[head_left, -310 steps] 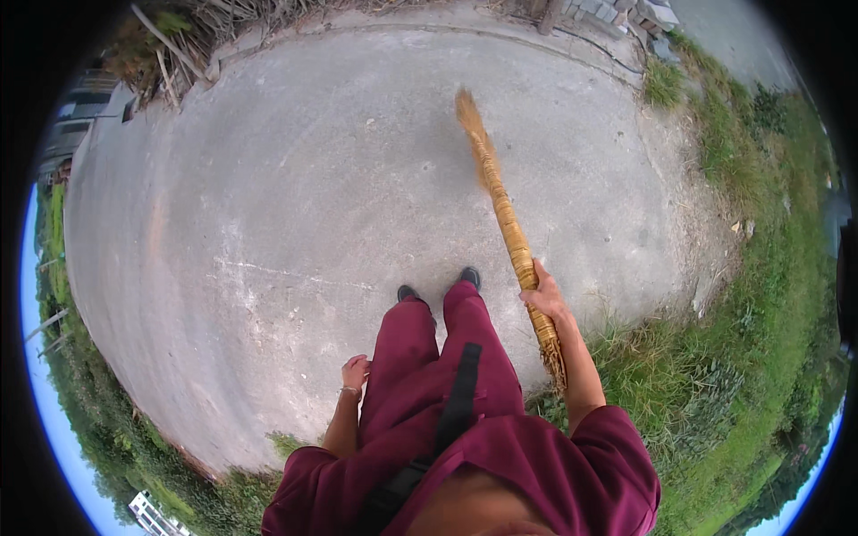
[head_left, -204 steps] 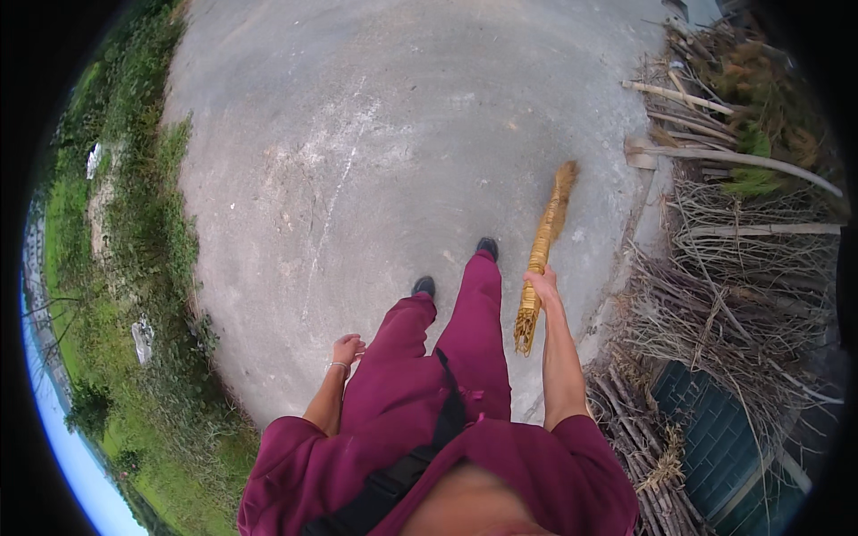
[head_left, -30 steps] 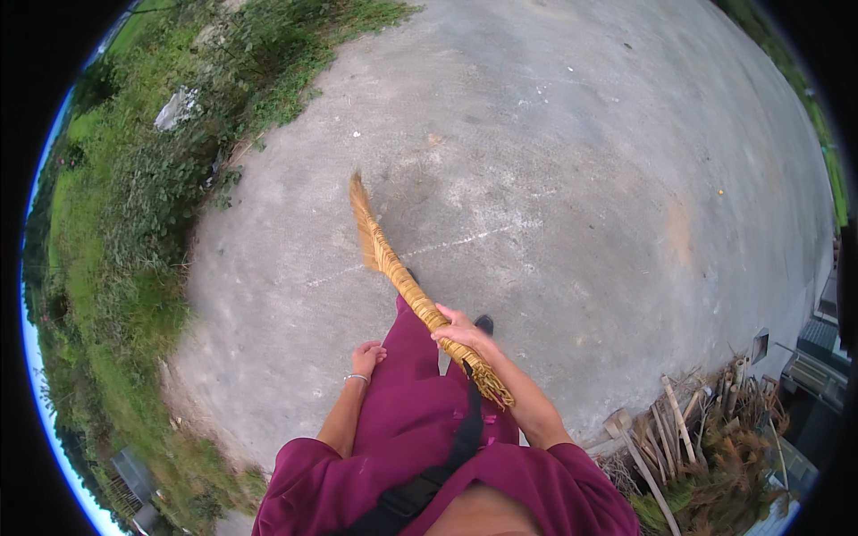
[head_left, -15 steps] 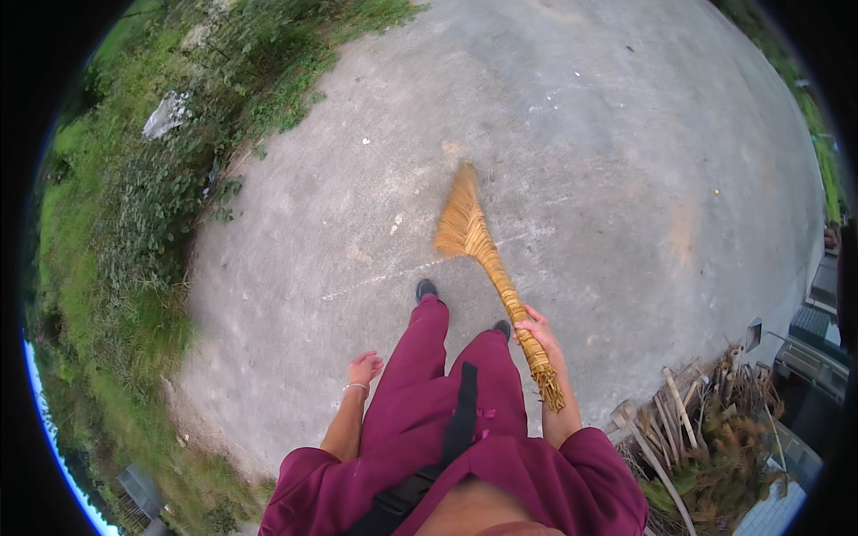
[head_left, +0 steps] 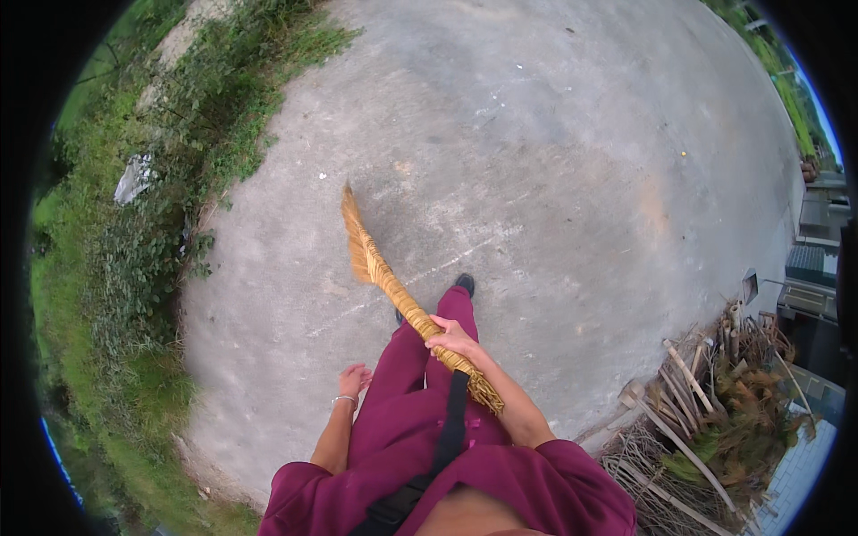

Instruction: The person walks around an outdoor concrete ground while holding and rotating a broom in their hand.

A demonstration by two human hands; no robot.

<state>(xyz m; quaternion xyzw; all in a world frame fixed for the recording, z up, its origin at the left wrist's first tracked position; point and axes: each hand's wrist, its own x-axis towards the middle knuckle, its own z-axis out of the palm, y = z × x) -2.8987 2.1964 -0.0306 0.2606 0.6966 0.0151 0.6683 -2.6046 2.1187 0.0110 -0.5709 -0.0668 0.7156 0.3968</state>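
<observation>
My right hand (head_left: pixel 454 339) is wrapped round the thick bound handle of a straw broom (head_left: pixel 413 308). The broom slants across my body; its frayed butt end points down toward my right forearm. Up and to the left, its fan of bristles is at the concrete ground, seen nearly edge-on. By my left thigh hangs my left hand (head_left: pixel 355 380), holding nothing, its fingers loosely bent and a little apart. There is a thin bracelet (head_left: pixel 344 398) on that wrist.
Green bushes and grass (head_left: pixel 152 241) border the concrete (head_left: pixel 572 205) on the left, with a pale scrap (head_left: pixel 134 179) caught in them. A heap of sticks and brushwood (head_left: pixel 706 420) lies at the lower right. My dark shoe (head_left: pixel 465 284) stands ahead of me.
The broom has swung left across my front, its bristles now farther left, and my right hand has moved left with it. My right foot has come forward.
</observation>
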